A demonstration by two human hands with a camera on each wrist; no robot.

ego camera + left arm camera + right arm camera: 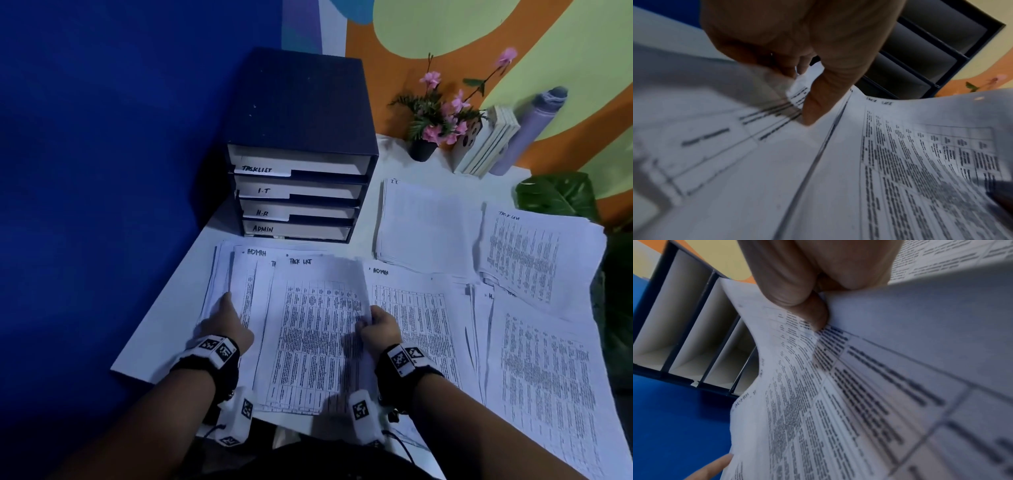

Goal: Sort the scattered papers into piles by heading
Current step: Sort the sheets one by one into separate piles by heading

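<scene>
A four-slot file rack stands at the worktop's far left corner; a flower pot, four leaning books and a grey roll line the far edge. The right hand pinches the "Task list" sheet at the near edge. The left hand pinches sheets of the left stack. Four sorted piles lie rightward.
</scene>
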